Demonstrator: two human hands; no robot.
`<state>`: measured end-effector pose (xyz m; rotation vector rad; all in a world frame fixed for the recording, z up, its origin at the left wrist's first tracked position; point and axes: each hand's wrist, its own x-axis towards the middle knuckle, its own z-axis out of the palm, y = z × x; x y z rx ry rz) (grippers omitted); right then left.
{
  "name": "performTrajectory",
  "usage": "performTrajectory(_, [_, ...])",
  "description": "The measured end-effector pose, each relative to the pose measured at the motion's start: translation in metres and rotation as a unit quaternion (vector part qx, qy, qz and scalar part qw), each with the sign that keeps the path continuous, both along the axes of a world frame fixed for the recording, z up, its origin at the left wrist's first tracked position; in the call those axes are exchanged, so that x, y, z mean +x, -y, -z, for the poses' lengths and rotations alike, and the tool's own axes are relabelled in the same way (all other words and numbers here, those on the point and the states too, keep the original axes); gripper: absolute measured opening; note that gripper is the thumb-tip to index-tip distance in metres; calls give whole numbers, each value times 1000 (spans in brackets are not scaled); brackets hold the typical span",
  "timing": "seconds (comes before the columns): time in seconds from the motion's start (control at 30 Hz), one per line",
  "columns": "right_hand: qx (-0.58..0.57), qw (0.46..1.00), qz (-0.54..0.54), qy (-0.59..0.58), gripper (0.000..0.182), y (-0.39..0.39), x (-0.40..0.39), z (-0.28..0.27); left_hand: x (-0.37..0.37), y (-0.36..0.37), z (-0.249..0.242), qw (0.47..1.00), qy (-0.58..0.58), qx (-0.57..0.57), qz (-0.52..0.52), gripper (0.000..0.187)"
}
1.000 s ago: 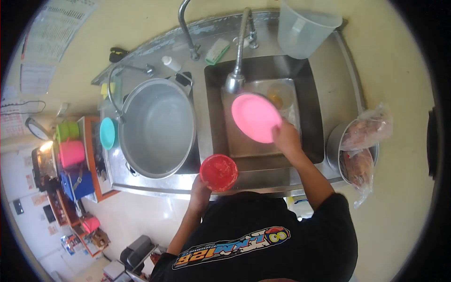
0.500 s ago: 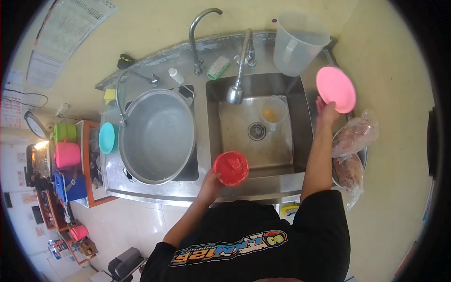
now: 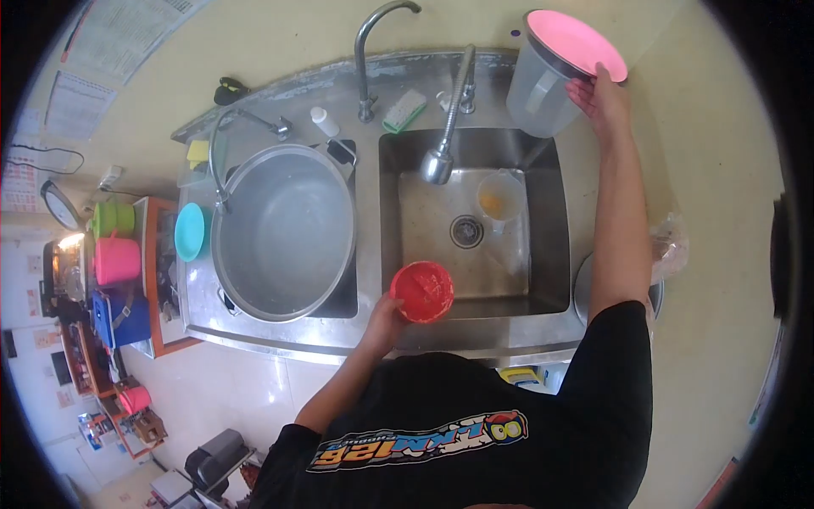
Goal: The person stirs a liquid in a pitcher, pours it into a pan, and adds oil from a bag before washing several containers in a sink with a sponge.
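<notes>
My left hand [image 3: 386, 321] grips a red bowl [image 3: 422, 292] with pale residue inside, over the front edge of the right sink basin [image 3: 424, 254]. At the upper right, my right hand [image 3: 604, 100] holds a round pink lid [image 3: 577, 44] by its edge, over the mouth of a tall translucent pitcher [image 3: 536, 93]. A clear cup [image 3: 500, 197] with something yellow-orange in it lies in the basin near the drain. The flexible faucet [image 3: 437, 163] hangs above that basin.
A large metal pot [image 3: 288, 233] fills the left basin. Beside it is a turquoise bowl [image 3: 190, 232]. A white bottle [image 3: 324, 121] and a green-and-white sponge [image 3: 404, 111] lie behind. On the right, a metal bowl [image 3: 583, 288] and plastic-wrapped food [image 3: 670, 246] are partly hidden by my right arm.
My right hand has carried the pink lid up and left, from beside the pitcher to over its mouth. The red bowl stays in my left hand, and the view has shifted slightly.
</notes>
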<state>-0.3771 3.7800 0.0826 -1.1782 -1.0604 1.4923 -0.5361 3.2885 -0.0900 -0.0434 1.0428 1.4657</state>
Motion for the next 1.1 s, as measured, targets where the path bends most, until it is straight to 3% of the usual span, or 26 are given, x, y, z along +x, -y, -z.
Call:
performTrajectory(0.1, [-22, 997, 26, 74, 68, 32, 5, 2, -3, 6, 12, 1000, 3, -9, -14, 44])
performTrajectory(0.23, [-40, 990, -9, 138, 61, 78, 9, 95, -7, -4, 36, 999, -3, -30, -33, 42])
performTrajectory(0.27, [-57, 981, 9, 186, 56, 106, -1, 129, -6, -4, 47, 999, -10, -36, -38, 41])
performTrajectory(0.33, [0, 882, 32, 470, 65, 132, 7, 244, -6, -14, 64, 995, -61, -79, -17, 45])
performTrajectory(0.37, [-58, 864, 28, 499, 72, 149, 13, 311, -6, -22, 71, 991, -87, -100, -6, 47])
performTrajectory(0.5, [-79, 903, -43, 419, 49, 191, 11, 373, -2, -62, 95, 980, -84, -180, -12, 46])
performTrajectory(0.67, [-57, 911, -199, 355, 34, 184, 8, 367, -9, -104, 141, 941, -88, -321, 61, 53])
performTrajectory(0.77, [-97, 907, -278, 302, 33, 185, -2, 355, -17, -105, 161, 945, -87, -297, 104, 58])
performTrajectory(0.83, [-131, 897, -313, 284, 33, 188, -16, 336, -19, -103, 172, 926, -83, -347, 123, 55])
performTrajectory(0.93, [-77, 857, -382, 338, 48, 191, -33, 331, -11, -95, 182, 873, -70, -462, 142, 49])
performTrajectory(0.97, [-45, 858, -352, 371, 51, 190, -38, 329, -9, -91, 184, 851, -65, -499, 149, 48])
performTrajectory(1.03, [19, 854, -286, 434, 56, 179, -43, 314, -2, -93, 163, 889, -153, -409, 134, 53])
performTrajectory(1.1, [104, 910, -152, 371, 61, 140, -57, 298, -5, -100, 126, 930, -216, -287, 76, 59])
